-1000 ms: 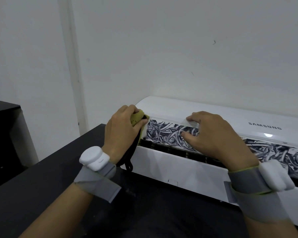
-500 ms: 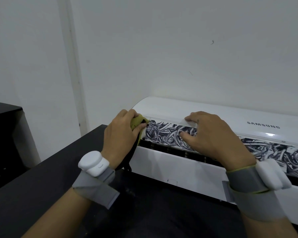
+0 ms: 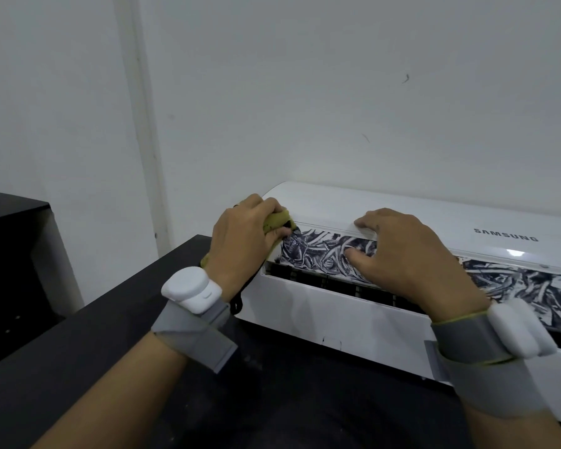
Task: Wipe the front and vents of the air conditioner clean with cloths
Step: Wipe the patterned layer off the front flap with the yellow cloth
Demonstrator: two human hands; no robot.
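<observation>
A white air conditioner [image 3: 353,312] lies on a black table, its patterned black-and-white strip [image 3: 318,251] running above a dark vent slot [image 3: 308,277]. My left hand [image 3: 240,244] grips a bunched yellow-green cloth [image 3: 277,220] and presses it against the left end of the strip. A dark part of the cloth hangs below my wrist. My right hand [image 3: 405,254] rests on the unit, fingers laid over the top edge of the strip and thumb on the pattern. Both wrists carry grey straps with white devices.
The black table [image 3: 78,361] reaches toward me and to the left. A dark cabinet [image 3: 10,254] stands at the far left. White wall rises behind the unit, with a vertical white trim strip [image 3: 143,124] near the corner.
My left hand with the cloth has crept slightly up at the left end of the strip. My right hand stays in place. The view has shifted a little.
</observation>
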